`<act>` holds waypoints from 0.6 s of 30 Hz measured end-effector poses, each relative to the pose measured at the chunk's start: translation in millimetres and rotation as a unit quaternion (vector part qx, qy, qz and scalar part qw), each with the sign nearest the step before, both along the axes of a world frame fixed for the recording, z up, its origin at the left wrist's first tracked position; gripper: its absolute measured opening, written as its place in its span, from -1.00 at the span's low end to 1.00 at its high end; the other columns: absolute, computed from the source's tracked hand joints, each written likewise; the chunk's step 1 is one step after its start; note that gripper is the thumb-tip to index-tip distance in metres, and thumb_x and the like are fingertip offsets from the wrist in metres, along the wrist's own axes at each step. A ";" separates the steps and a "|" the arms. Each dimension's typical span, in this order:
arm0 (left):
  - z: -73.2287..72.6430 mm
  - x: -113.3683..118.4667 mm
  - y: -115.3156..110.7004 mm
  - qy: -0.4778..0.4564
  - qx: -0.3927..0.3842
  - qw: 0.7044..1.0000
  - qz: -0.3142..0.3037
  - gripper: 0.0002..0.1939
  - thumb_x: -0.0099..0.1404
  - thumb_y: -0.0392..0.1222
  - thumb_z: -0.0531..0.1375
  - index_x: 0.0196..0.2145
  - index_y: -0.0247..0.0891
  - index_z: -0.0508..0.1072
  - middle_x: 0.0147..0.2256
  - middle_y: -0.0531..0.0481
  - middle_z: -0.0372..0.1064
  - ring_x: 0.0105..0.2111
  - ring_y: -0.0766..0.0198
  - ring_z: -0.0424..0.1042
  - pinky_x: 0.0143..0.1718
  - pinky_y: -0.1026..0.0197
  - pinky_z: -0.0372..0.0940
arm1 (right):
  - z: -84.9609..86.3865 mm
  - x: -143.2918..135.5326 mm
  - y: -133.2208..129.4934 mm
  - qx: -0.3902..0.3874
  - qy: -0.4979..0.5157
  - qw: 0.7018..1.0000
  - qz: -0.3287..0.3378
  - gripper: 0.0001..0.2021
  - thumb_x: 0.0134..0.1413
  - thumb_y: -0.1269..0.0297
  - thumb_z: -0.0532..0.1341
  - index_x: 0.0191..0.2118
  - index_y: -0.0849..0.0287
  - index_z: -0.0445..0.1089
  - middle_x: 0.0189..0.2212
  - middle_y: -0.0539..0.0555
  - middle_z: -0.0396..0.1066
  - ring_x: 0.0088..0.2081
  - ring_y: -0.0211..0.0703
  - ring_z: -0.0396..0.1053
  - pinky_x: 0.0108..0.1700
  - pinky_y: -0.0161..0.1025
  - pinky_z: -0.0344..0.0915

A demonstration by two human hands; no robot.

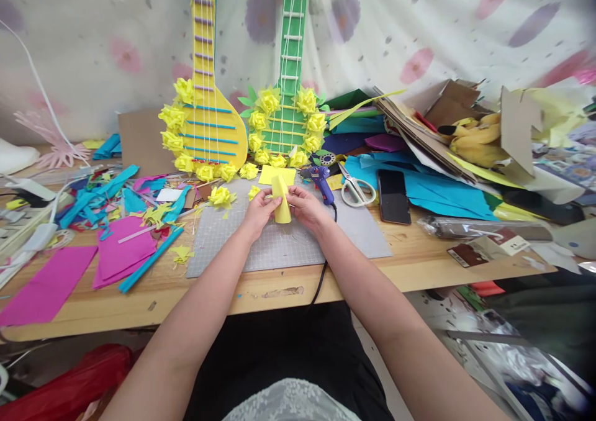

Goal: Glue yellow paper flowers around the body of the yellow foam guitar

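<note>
Our hands (303,207) grasp a bent yellow paper piece (282,202) above the cutting mat (354,231); it looks unfinished, while yellow flowers (173,117) already edge both paper instruments (214,126).

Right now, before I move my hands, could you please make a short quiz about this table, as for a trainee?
1. True or false: the scissors lie to the right of the glue gun.
2. What do the left hand and right hand hold? A) a black phone B) yellow paper C) a pink sheet
3. Fill in the colour: the instrument shape to the right of the yellow instrument shape is ____.

Key: 1 true; 2 B; 3 green.
</note>
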State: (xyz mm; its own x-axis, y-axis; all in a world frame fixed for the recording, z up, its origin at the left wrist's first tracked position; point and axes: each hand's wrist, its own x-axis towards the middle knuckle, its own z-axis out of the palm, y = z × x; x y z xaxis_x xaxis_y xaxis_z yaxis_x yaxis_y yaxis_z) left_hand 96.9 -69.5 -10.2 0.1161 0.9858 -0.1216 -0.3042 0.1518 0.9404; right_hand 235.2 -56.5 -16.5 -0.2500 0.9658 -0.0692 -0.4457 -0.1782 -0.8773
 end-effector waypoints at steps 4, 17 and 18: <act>0.7 2.1 -0.4 0.027 0.012 0.999 0.015 -0.55 -0.06 -0.10 0.37 -0.22 -0.25 0.35 -0.45 0.06 0.44 -0.45 0.29 0.43 -0.48 0.28 0.29 | 0.2 -0.2 0.0 0.004 -0.014 1.000 -0.004 -0.58 -0.40 0.23 0.45 -0.29 0.10 0.38 -0.47 -0.06 0.44 -0.39 -0.25 0.39 -0.28 -0.27 0.29; -1.8 2.2 2.3 0.018 0.091 0.995 0.043 -0.54 -0.09 -0.11 0.37 -0.21 -0.27 0.41 -0.21 -0.11 0.50 -0.11 0.11 0.45 -0.05 0.06 0.31 | 5.1 -1.9 -2.9 0.017 -0.047 0.997 -0.061 -0.58 -0.33 0.11 0.42 -0.26 0.09 0.36 -0.29 0.00 0.43 -0.28 -0.23 0.38 -0.15 -0.21 0.31; -2.1 1.8 3.1 0.028 0.096 0.993 0.059 -0.54 -0.10 -0.11 0.38 -0.23 -0.27 0.41 -0.23 -0.11 0.51 -0.14 0.12 0.46 -0.08 0.07 0.32 | 5.6 -1.9 -3.7 0.029 -0.061 0.996 -0.056 -0.61 -0.30 0.06 0.40 -0.29 0.10 0.37 -0.32 -0.01 0.43 -0.30 -0.24 0.37 -0.15 -0.21 0.30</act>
State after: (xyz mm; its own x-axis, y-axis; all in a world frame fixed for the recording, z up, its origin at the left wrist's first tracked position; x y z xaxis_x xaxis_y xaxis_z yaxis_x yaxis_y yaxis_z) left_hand 98.7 -66.3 -12.3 -0.0041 0.9978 0.0668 -0.2554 -0.0656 0.9646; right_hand 233.3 -60.3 -10.9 -0.1337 0.9904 -0.0354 -0.3496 -0.0806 -0.9334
